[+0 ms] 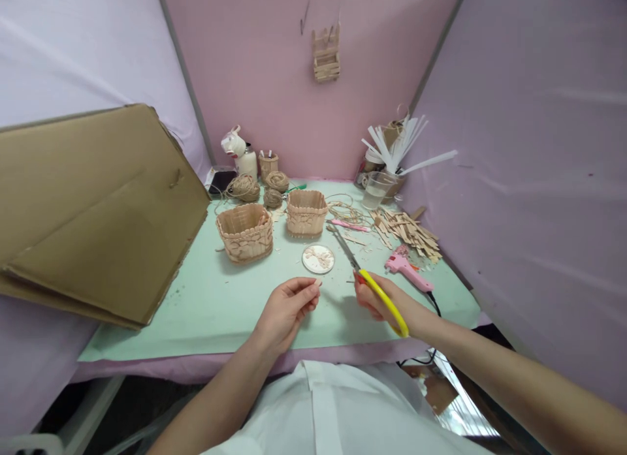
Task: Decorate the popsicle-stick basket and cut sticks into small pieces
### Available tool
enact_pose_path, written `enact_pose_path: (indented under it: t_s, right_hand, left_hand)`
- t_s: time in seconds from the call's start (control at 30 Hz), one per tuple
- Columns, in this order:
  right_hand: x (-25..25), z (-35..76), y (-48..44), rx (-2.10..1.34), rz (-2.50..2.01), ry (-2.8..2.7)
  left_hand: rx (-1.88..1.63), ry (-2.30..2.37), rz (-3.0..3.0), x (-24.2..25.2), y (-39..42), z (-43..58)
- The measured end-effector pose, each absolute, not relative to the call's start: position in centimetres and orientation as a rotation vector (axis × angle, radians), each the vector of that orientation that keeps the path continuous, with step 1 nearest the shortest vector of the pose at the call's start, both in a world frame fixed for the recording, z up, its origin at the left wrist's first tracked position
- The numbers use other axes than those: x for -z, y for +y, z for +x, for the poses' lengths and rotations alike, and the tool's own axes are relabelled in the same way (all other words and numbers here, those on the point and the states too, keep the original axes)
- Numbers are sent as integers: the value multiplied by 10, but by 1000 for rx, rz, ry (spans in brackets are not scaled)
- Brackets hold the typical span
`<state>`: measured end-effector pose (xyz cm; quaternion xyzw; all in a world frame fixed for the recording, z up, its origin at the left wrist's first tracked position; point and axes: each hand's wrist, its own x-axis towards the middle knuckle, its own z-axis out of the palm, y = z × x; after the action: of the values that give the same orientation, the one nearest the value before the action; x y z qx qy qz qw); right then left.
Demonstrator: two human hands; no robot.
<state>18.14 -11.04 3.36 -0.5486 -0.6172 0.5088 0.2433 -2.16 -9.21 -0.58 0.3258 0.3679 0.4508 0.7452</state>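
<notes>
My left hand is closed in a pinch on a small pale wood piece, most of it hidden by the fingers. My right hand grips yellow-handled scissors, their blades pointing away and to the left. Just beyond the hands lies a small round dish with pale chips in it. Two small wooden baskets stand farther back: a left basket with a pebble-like pattern on its side, and a right basket. The scissors touch neither the dish nor the baskets.
A pink glue gun and a pile of wooden sticks lie at the right. Twine balls sit behind the baskets. White glue sticks and a clear cup stand at back right. Cardboard leans over the table's left side.
</notes>
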Motion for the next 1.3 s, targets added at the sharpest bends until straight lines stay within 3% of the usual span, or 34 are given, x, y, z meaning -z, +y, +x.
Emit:
enact_pose_path:
  t_s: [0.17,0.6,1.3]
  right_hand:
    - [-26,161,-99,-1163,-1321,-1607]
    - [-17,133,-92,-1156,-1242,-1450]
    - [-14,148,-137,-636,-1811,-2146]
  left_hand:
    - [-913,732,650,4,-98,-18]
    - [-867,741,702,8,-103,-19]
    - [-1234,865,863,4,-104,-14]
